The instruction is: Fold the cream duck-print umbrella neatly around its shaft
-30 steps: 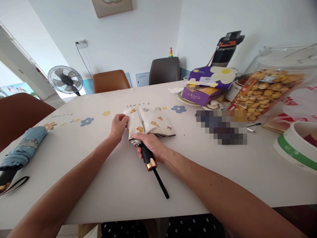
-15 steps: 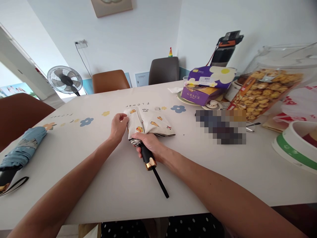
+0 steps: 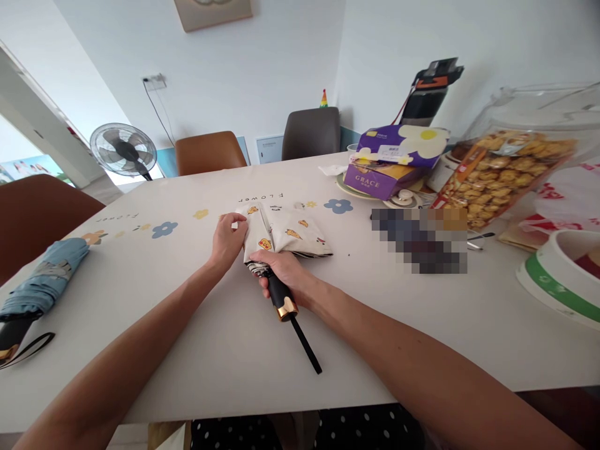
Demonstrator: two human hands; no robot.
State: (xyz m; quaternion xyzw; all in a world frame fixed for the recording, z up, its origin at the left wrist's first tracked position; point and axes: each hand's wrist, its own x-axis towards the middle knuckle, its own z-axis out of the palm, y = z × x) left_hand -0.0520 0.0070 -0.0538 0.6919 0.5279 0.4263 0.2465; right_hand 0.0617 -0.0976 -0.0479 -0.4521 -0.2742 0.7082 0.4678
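A folded cream umbrella (image 3: 293, 232) with small orange and yellow cartoon prints lies on the white table. Its black handle with a gold band points toward me, and a black wrist strap (image 3: 305, 344) trails from the end. My right hand (image 3: 284, 270) is wrapped round the umbrella where canopy meets handle, the thumb lying over the fabric. At the left edge of the canopy, my left hand (image 3: 229, 237) has its fingers bent together against the cloth; the fingertips are partly hidden. A loose flap of canopy spreads to the right of the folded part.
A blue folded umbrella (image 3: 49, 275) lies at the left. On the right stand purple tissue boxes (image 3: 384, 178), a clear jar of snacks (image 3: 506, 175), a black bottle (image 3: 424, 100) and a white and green round container (image 3: 553, 281). A blurred-out patch (image 3: 417, 240) covers something nearby.
My left hand has shifted slightly right, its fingers now further over the canopy's left edge. My right hand keeps the same hold, and the umbrella stays in place.
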